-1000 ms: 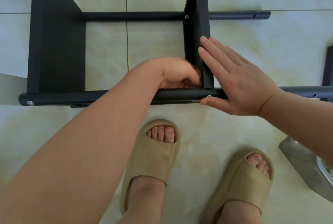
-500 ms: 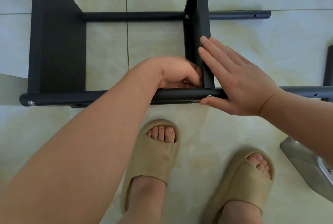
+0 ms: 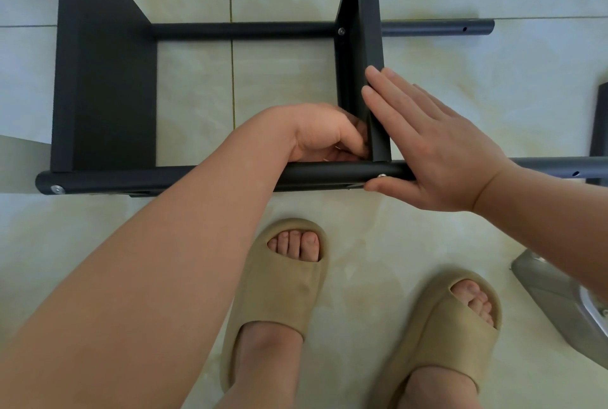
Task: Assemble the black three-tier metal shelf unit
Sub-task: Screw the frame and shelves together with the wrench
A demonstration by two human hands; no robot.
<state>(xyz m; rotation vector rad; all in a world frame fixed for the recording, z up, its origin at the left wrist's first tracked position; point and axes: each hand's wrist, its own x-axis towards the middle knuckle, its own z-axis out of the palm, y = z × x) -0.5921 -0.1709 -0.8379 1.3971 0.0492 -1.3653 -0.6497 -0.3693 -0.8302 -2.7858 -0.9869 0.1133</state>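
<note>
Right hand point(image 3: 437, 145) flat, fingers straight against middle panel point(image 3: 370, 46), thumb on front tube point(image 3: 164, 178). Left hand point(image 3: 325, 132) curled into the inside corner; I can't tell if it holds anything. Shelf unit point(image 3: 98, 79) lies sideways on floor point(image 3: 460, 244).

Frame point(image 3: 105, 79) on floor point(image 3: 493, 105), beyond sandals point(image 3: 279, 287)

Between the left panel point(image 3: 105, 79) and the middle panel point(image 3: 371, 46) the frame opens onto bare floor point(image 3: 279, 79), crossed only by a back pole point(image 3: 246, 28). The left hand point(image 3: 325, 135) fills that bay's near right corner. The right hand point(image 3: 437, 152) lies flat against the middle panel's other side and over the near pole point(image 3: 164, 178). Past it, open floor runs to a black piece point(image 3: 600, 125) at the right edge. Slippers point(image 3: 279, 290) and a grey metal thing point(image 3: 552, 293) crowd the near side.
</note>
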